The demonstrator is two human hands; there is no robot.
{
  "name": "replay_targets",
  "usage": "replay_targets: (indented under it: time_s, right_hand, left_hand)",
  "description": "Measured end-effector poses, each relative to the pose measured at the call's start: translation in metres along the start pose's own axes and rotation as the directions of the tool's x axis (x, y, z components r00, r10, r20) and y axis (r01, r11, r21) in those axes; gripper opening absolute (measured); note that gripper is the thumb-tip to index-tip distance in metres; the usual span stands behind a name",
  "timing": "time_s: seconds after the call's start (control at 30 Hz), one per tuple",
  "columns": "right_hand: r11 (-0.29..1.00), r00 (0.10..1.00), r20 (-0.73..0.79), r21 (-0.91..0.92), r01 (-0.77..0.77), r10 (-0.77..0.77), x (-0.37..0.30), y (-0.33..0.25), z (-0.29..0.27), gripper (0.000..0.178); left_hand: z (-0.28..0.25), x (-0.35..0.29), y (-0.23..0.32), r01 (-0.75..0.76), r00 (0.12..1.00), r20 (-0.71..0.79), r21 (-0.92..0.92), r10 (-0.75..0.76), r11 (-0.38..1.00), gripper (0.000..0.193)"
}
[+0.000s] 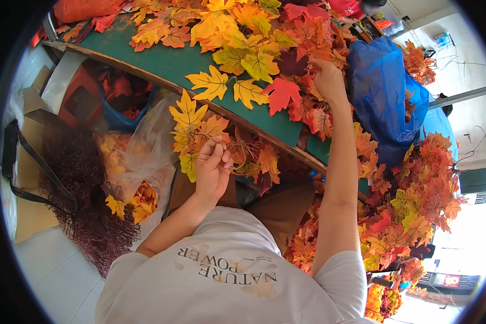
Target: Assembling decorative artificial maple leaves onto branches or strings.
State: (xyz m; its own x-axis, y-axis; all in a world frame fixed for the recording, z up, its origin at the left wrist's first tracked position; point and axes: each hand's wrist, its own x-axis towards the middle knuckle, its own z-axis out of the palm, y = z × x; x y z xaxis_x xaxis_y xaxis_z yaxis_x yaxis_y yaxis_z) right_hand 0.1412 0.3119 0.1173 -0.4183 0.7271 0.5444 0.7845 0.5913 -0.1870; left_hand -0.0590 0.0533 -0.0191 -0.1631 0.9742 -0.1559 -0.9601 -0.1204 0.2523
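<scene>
Head view: left hand (213, 168), just nine o'clock of centre, thumb and fingertips pinching thin stems of yellow-orange artificial maple-leaf spray (188, 114), held by near edge of green tabletop (155, 66). Right hand (330, 82), between one and two o'clock, fingers at red-orange maple-leaf heap (306, 33); cannot tell whether pinching. Blue plastic bag (377, 89), two o'clock.

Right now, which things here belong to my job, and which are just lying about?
Apparently in use:
leafy stems in the left hand
leaf pile at the right hand
green tabletop

Apparently lying about:
purple wiry bundle
black strap
</scene>
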Motion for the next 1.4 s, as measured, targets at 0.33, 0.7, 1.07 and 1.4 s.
replay_targets:
  time_s: [0.33, 0.7, 1.07, 1.4]
  right_hand:
    - [0.991, 0.975, 0.18, -0.048, -0.127, 0.134, -0.011, -0.014, 0.016, 0.04]
    - [0.112, 0.819, 0.186, 0.95, -0.291, 0.543, -0.105, -0.108, -0.022, 0.005]
    - [-0.593, 0.537, 0.627, 0.76, -0.264, 0.565, -0.235, -0.177, 0.009, 0.007]
    - [-0.69, 0.51, 0.667, 0.701, -0.18, 0.544, -0.253, -0.179, 0.018, 0.009]
  left_hand:
    - [0.0, -0.002, -0.003, 0.016, 1.0, 0.016, 0.011, -0.016, 1.0, 0.015]
    - [0.016, -0.019, -0.009, 0.061, 0.994, 0.071, 0.224, -0.079, 0.973, 0.02]
    - [0.036, -0.041, -0.025, 0.11, 0.982, 0.094, 0.429, -0.166, 0.896, 0.023]
    - [0.031, -0.049, -0.033, 0.133, 0.972, 0.104, 0.49, -0.209, 0.862, 0.028]
